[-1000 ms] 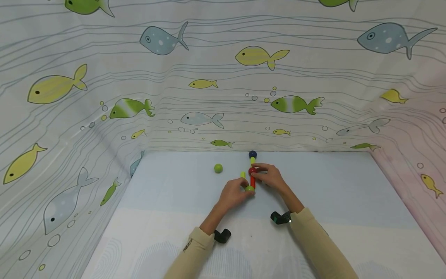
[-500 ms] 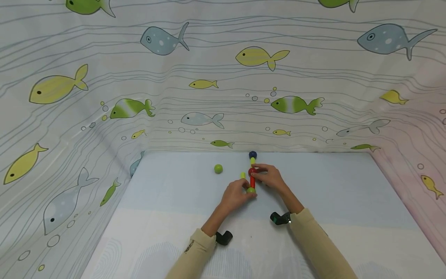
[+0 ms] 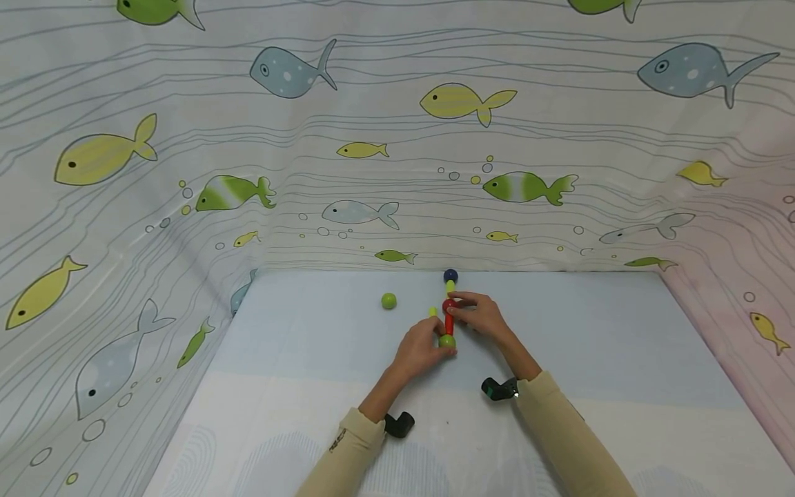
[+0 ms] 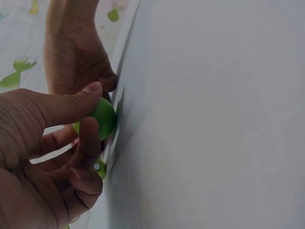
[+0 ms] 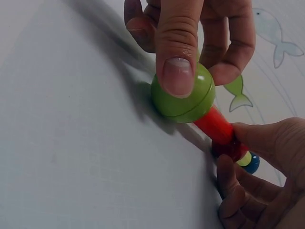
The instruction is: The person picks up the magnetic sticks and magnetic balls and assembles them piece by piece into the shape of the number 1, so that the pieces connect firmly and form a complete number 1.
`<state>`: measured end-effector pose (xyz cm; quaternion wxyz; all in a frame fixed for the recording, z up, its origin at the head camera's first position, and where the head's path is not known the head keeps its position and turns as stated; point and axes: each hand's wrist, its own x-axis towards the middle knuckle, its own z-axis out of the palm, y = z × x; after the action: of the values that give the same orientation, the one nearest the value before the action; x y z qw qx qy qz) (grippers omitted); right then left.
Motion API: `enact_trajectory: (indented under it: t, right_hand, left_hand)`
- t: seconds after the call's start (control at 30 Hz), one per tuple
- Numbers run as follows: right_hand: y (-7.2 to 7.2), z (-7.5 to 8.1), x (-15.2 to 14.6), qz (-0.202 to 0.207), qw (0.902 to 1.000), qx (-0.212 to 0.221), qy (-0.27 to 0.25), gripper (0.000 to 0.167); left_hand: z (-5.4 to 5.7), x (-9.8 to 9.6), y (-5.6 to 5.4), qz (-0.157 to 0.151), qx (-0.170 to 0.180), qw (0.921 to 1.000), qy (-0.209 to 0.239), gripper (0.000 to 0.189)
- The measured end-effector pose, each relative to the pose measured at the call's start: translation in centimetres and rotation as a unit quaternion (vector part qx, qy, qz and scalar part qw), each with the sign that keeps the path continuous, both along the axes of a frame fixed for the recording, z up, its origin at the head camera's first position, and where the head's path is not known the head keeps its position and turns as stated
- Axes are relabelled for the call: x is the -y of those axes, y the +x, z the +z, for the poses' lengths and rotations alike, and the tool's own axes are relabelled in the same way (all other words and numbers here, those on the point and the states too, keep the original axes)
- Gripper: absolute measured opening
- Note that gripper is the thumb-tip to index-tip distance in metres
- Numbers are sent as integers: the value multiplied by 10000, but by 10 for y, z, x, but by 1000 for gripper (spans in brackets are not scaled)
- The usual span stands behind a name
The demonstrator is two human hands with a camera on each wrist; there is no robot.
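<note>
Little moved: left hand (image 3: 422,348) still pinches round green plastic ball (image 3: 446,341) against red plastic rod (image 3: 449,323); right hand (image 3: 481,316) grips rod's far end.

Three views, one shared spot
Head camera looks down from well back; both wrist cameras sit close, sharing the green ball (image 3: 446,341) (image 4: 102,118) (image 5: 183,98).

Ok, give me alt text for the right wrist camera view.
A left hand pinches a green ball joined to a red rod lying on a pale surface. The right hand grips the rod's far end, near a blue ball.
</note>
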<state>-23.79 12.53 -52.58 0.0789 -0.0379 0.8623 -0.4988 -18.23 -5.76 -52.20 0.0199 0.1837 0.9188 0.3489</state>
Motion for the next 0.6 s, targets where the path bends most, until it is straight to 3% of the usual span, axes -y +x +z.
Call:
enact_trajectory:
  t: [0.3, 0.6]
  right_hand:
    - [-1, -1, 0, 4, 10000, 4, 43, 41]
    - [-1, 0, -1, 31, 10000, 13, 12, 40]
  left_hand:
    - [4, 1, 1, 18, 37, 10000, -71, 37]
    - [4, 1, 2, 146, 291, 9995, -27, 37]
